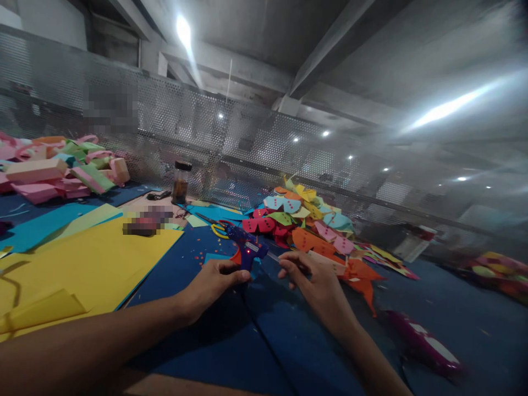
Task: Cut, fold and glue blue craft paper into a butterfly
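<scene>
My left hand [220, 283] is wrapped round the handle of a blue hot glue gun [246, 246] with an orange trigger and a small red light. The gun's nozzle points away to the upper left, and its cord hangs toward me. My right hand [307, 272] pinches a clear glue stick [273, 257] at the back end of the gun; how far the stick goes in cannot be made out. Just beyond the nozzle lie yellow-handled scissors [218, 230]. Close by on the right is a heap of colourful paper butterflies [305, 212].
Yellow paper sheets [99, 258] cover the left of the blue table [198, 352]. Folded paper pieces [61, 168] pile up at the far left. A lidded jar [181, 182] stands at the back before a perforated metal screen [239, 137]. A purple device [424, 342] lies at right.
</scene>
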Demonstrator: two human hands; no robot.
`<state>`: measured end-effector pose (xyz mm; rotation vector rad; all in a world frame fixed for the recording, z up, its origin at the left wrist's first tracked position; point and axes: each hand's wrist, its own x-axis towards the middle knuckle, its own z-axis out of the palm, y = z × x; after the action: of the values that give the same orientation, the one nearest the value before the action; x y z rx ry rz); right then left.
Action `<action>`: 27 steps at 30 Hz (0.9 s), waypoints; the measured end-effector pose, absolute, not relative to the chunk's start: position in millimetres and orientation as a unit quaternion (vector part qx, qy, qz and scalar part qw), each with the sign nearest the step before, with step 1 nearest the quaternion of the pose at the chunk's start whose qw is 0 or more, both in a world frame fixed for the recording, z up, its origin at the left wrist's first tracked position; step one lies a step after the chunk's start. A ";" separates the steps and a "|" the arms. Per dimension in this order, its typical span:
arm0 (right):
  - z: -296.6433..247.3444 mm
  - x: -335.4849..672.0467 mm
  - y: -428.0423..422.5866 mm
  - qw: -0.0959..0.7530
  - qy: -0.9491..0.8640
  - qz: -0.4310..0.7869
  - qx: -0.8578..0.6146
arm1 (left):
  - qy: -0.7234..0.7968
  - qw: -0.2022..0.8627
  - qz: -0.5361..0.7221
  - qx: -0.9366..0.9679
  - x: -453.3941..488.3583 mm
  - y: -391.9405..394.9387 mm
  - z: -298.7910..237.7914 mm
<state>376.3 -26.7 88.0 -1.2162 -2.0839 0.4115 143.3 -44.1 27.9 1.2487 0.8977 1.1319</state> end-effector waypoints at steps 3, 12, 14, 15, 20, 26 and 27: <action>88.0 376.6 -30.1 0.347 -0.812 0.083 -0.461 | 0.381 0.583 0.486 0.528 143.7 -44.2 27.8; 74.0 352.8 -71.1 0.359 -0.839 -0.039 -0.408 | 0.364 0.591 0.499 0.520 143.9 -44.2 31.5; 66.7 347.1 -69.4 0.316 -0.831 0.059 -0.454 | 0.361 0.588 0.513 0.511 144.8 -43.8 32.1; 63.9 344.5 -66.3 0.311 -0.820 0.107 -0.469 | 0.358 0.588 0.520 0.506 145.4 -43.7 32.1; 62.2 331.0 -45.3 0.312 -0.787 0.348 -0.402 | 0.346 0.598 0.544 0.476 147.6 -40.9 27.7; 55.0 304.2 -36.9 0.380 -0.676 0.520 -0.356 | 0.352 0.596 0.533 0.487 149.3 -38.6 20.1; 52.5 300.4 -36.4 0.396 -0.656 0.536 -0.355 | 0.353 0.591 0.529 0.495 149.9 -39.1 19.8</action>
<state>300.4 -36.4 52.5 -0.8985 -1.6616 1.3591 149.9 -39.1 19.8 1.1524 0.8221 1.2312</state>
